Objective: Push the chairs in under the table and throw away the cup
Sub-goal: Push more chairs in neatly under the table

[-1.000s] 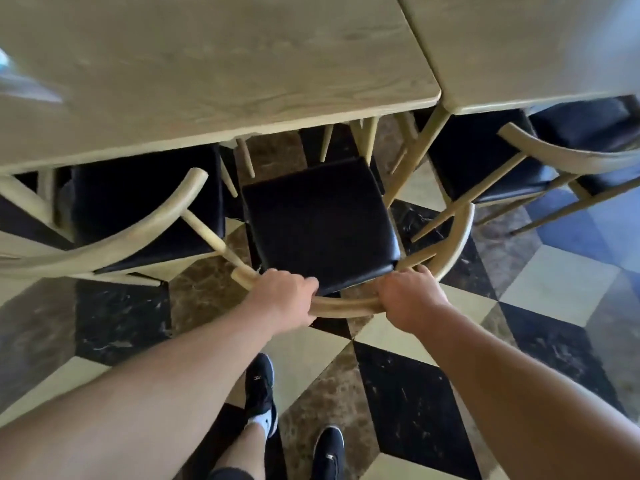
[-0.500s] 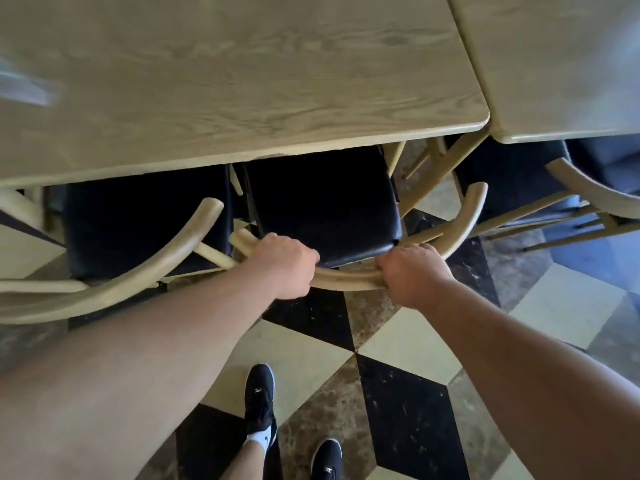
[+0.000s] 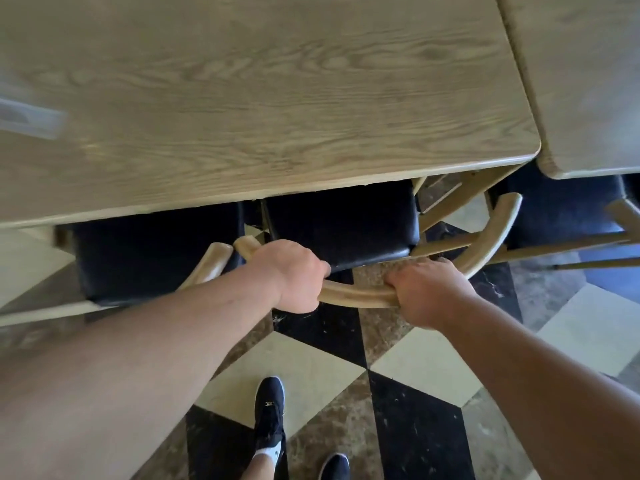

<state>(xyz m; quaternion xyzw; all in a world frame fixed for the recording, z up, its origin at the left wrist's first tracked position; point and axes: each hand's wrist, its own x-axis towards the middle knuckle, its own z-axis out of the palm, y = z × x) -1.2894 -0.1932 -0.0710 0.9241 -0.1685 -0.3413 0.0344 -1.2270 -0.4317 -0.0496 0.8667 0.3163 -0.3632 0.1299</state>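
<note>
A wooden chair with a black seat (image 3: 341,228) stands at the near edge of a light wood table (image 3: 263,98), most of its seat under the tabletop. My left hand (image 3: 294,275) grips the left part of its curved backrest (image 3: 358,296). My right hand (image 3: 427,291) grips the same rail further right. A blurred pale shape (image 3: 29,117) lies on the table at the far left; I cannot tell whether it is the cup.
A second black-seated chair (image 3: 152,251) sits under the table to the left, its backrest end close to my left hand. A third chair (image 3: 561,216) stands under the neighbouring table (image 3: 588,81) at right. My feet stand on a checkered tile floor (image 3: 398,393).
The chair has slid forward under the table with both hands on its backrest; far less of the seat shows now than a second ago.
</note>
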